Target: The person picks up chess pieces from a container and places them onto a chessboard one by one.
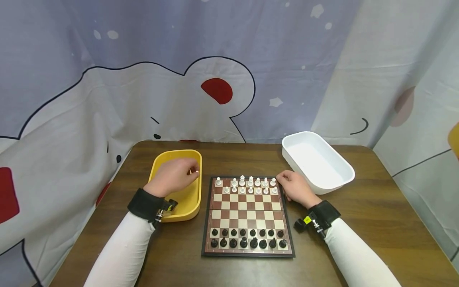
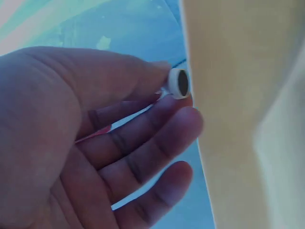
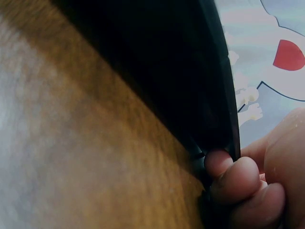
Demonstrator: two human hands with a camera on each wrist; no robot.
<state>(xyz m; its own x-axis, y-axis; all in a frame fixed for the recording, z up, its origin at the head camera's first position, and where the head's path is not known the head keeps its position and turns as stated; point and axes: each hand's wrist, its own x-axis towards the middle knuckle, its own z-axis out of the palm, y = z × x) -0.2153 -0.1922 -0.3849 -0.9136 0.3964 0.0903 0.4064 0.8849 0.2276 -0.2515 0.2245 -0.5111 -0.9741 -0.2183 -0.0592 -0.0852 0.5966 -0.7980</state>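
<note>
Above the yellow tray, my left hand (image 1: 175, 175) pinches a small white chess piece (image 2: 180, 83) between thumb and fingers. The piece's round dark underside shows in the left wrist view; its top is hidden by the fingers, so which piece it is cannot be told. My right hand (image 1: 295, 188) grips the far right corner of the chessboard (image 1: 247, 215), its fingertips curled against the black edge. White pieces (image 1: 250, 181) stand in two rows along the board's far side. Two rows of black pieces (image 1: 244, 242) stand along the near side.
The yellow tray (image 1: 195, 205) sits left of the board, partly covered by my left hand and wrist. A white tray (image 1: 315, 159) stands at the back right, close beyond my right hand. The wooden table (image 1: 376, 223) ends at a patterned curtain (image 1: 279, 79).
</note>
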